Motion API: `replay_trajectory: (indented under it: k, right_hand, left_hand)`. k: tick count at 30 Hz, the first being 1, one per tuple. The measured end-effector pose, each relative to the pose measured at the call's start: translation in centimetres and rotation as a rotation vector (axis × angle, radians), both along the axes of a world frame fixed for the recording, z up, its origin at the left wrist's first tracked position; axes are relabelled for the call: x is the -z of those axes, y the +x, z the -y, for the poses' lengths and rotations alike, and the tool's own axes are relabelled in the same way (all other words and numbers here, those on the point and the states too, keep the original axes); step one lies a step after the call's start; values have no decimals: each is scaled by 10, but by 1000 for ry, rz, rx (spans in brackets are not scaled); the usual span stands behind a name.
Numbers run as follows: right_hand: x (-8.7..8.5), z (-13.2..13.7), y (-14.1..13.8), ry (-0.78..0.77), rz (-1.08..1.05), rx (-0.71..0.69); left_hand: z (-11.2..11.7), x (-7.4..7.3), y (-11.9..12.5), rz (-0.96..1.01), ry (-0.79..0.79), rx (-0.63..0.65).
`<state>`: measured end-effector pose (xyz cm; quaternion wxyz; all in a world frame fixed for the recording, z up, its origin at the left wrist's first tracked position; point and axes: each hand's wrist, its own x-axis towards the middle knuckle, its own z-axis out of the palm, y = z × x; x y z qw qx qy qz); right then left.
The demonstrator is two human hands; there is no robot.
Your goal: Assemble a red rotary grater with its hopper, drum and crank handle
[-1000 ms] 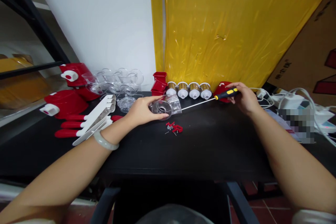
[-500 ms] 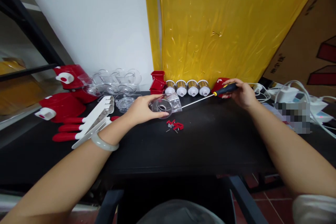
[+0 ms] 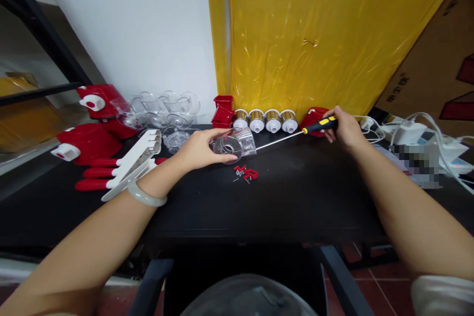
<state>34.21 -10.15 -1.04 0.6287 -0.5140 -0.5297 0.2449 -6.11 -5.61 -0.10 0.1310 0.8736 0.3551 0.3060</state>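
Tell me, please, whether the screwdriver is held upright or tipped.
Tipped: the screwdriver slants across the view, its handle in the right hand, its shaft reaching the clear plastic part in the left hand.

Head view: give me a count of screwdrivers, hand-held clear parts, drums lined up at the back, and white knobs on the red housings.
Screwdriver: 1
Clear part in left hand: 1
Drums: 4
White knobs: 2
Total: 8
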Motion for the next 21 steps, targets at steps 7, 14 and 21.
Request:
replay_trajectory:
  k: [7,14,21]
  right_hand:
    - [0,-2,-1,-45,-47,-28]
    - [1,-1,0,-5,67,-12]
    - [-2,1,-3,-75,-129,-142]
  left_hand:
    - [0,-1,0,-10,4,-11]
    - [1,-1,0,-15,3,2]
    - [0,-1,-1,-31,-1,-9]
